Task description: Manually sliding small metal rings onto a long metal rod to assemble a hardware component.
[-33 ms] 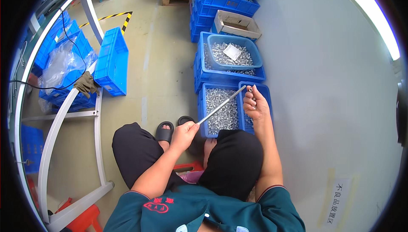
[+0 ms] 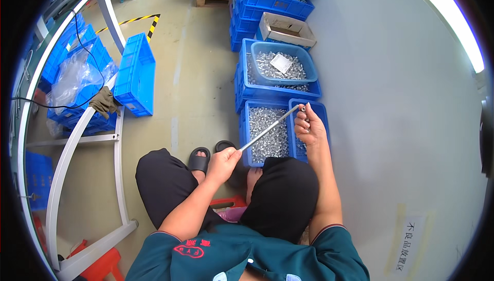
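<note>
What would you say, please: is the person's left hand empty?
No, the left hand is closed around a thin silvery rod.

Black characters (image 2: 405, 245) down white sign (image 2: 416, 240) on grey wall (image 2: 391, 116); red lettering (image 2: 205, 243), oval emblem (image 2: 189, 251) on teal shirt (image 2: 267, 252).

A rumpled brown cloth (image 2: 104, 102) hangs on the white table frame (image 2: 63, 165). Clear plastic sheeting (image 2: 74, 79) lies over blue crates (image 2: 99, 50).

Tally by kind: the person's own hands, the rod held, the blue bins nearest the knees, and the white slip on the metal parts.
Hands: 2 (left hand, right hand)
Metal rod: 1
Blue bins: 2
White slip: 1
Total: 6
</note>
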